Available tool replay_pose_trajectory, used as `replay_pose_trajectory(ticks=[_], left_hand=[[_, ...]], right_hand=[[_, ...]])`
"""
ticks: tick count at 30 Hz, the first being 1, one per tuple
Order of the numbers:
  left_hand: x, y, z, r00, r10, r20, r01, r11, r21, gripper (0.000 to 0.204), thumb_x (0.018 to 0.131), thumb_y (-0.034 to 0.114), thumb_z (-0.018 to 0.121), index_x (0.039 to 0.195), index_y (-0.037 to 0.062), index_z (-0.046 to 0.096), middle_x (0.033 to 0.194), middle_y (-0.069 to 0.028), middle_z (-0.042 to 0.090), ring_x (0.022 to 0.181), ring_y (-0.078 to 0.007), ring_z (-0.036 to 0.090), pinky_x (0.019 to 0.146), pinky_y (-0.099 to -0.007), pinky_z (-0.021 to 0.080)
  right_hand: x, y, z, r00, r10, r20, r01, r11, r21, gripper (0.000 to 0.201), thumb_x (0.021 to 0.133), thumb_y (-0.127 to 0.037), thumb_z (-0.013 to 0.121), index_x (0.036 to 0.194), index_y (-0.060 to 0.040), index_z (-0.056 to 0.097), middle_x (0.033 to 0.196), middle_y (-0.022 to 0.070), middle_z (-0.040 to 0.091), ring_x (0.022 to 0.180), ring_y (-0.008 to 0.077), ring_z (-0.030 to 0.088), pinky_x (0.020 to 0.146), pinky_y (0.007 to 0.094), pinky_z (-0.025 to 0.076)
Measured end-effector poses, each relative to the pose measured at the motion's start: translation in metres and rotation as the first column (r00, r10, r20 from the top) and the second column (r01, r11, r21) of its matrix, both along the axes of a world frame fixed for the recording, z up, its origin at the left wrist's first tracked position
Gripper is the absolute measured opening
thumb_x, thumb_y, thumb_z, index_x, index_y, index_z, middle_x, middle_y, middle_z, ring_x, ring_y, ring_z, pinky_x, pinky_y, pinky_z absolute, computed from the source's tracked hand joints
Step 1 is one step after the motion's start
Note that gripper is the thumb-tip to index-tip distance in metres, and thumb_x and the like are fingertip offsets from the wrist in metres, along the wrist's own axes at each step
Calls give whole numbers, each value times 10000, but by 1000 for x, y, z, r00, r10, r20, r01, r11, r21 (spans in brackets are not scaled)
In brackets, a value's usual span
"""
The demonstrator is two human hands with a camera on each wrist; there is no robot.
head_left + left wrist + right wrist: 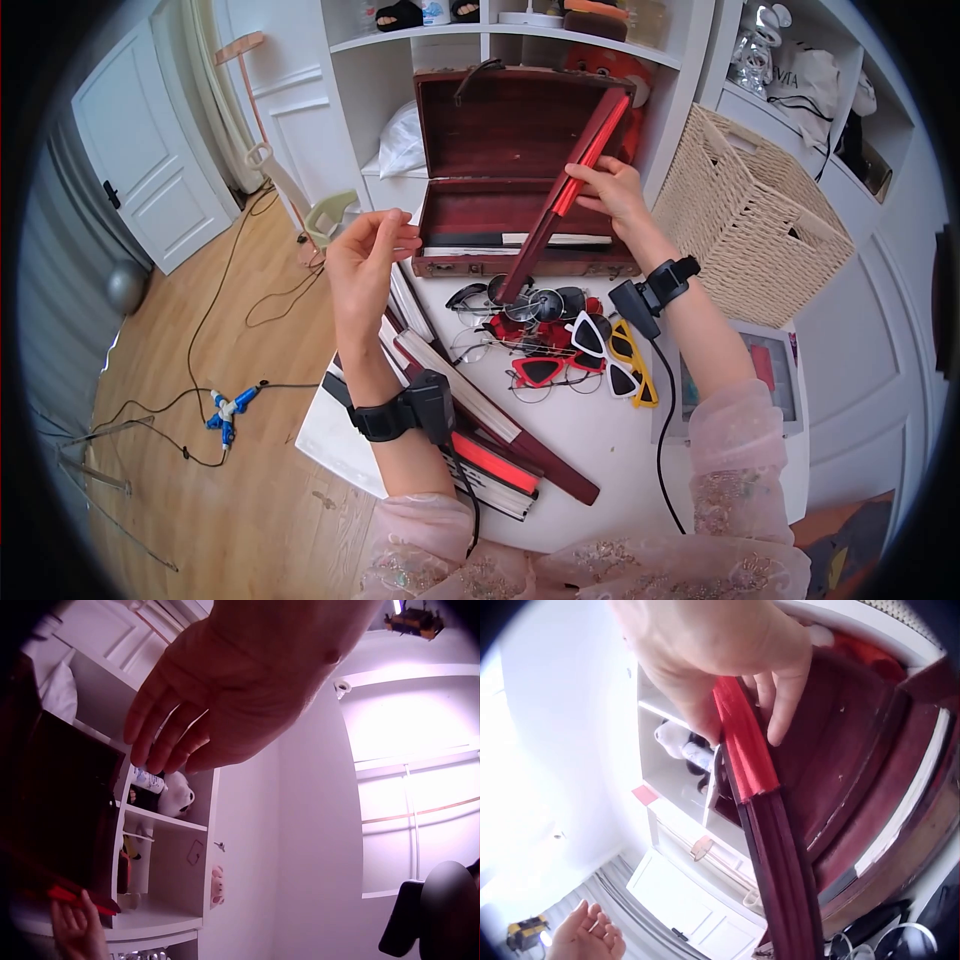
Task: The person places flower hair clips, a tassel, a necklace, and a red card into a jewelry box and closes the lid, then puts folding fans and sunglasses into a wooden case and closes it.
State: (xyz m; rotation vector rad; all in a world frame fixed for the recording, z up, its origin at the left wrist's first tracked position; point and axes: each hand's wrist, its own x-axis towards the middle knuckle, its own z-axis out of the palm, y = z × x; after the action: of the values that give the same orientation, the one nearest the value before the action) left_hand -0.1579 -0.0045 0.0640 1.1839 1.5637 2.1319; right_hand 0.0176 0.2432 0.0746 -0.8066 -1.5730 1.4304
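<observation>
My right hand point(615, 195) pinches a slim dark red book point(538, 240) between thumb and fingers. The book is tilted edge-on, with a bright red section point(746, 750) under the grip; its lower end overlaps a pile of glasses point(540, 372). Behind it stands an old dark red suitcase point(435, 266), lid up, with books point(470, 240) lying inside along the front. My left hand point(365, 265) is raised off the suitcase's left front corner, fingers loosely bent, holding nothing. Below that arm, several books point(470, 390) lie stacked on the white table point(580, 490).
A woven basket point(740, 230) stands right of the suitcase, near a shallow clear-lidded box point(790, 385) on the table's right side. White shelves point(370, 100) rise behind. Cables and a blue-white connector point(228, 408) lie on the floor at left.
</observation>
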Motion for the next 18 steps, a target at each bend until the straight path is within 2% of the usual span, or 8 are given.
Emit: replay_pose_trajectory(ticks=[5,7,8,10,12,14,15,18], left_hand=[[2,2,1,1000,-1,1,1,1000,-15,250,916,225,549,923,-11,631,801,-68,643,728,-125,630,676,-227,500],[3,2,1,1000,-2,-6,2,1000,-20,250,916,229,550,924,-8,631,800,-67,643,732,-123,628,676,-228,497],[2,2,0,1000,-1,-6,1,1000,-24,250,916,229,550,924,-8,631,800,-67,643,732,-123,628,676,-228,497],[3,3,0,1000,2,-16,-3,999,-33,259,915,240,553,929,-7,630,799,-67,642,734,-124,628,676,-230,496],[3,3,0,1000,2,-16,-2,999,-32,267,915,246,554,932,-9,630,798,-68,642,731,-126,628,677,-230,495],[3,2,0,1000,3,-20,-3,1000,-28,274,914,252,556,935,-11,629,796,-69,642,729,-127,629,678,-231,495],[2,2,1,1000,6,-21,-6,999,-34,279,915,254,556,935,-14,628,795,-70,642,726,-128,629,678,-232,497],[2,-1,1,1000,18,-22,-19,999,-33,285,915,253,555,933,-22,627,794,-73,642,721,-130,630,677,-236,501]], right_hand=[[2,9,25,998,-50,29,37,936,351,508,683,-175,767,1085,24,528,878,114,674,784,155,653,679,278,542],[0,19,37,992,-122,34,80,813,577,562,643,-219,775,1078,25,517,901,137,677,778,174,662,711,279,525],[-2,23,41,992,-121,35,79,815,574,562,643,-219,775,1078,25,517,901,137,677,778,174,662,711,279,525],[0,17,59,971,-198,136,34,674,738,578,627,-267,762,1086,-10,525,913,120,682,790,188,669,730,296,513],[-6,11,57,910,-305,280,-68,558,827,504,639,-265,710,1086,-114,533,908,97,680,805,252,659,722,352,510],[-12,8,41,822,-394,411,-231,427,874,474,678,-206,702,1094,-124,489,939,115,674,836,270,654,720,355,511],[-17,13,27,792,-403,459,-319,368,873,446,677,-182,677,1077,-143,484,908,115,663,827,317,633,713,406,496],[-30,26,-6,741,-385,550,-500,230,835,405,700,-121,653,1067,-124,482,899,108,616,873,303,587,739,431,466]])
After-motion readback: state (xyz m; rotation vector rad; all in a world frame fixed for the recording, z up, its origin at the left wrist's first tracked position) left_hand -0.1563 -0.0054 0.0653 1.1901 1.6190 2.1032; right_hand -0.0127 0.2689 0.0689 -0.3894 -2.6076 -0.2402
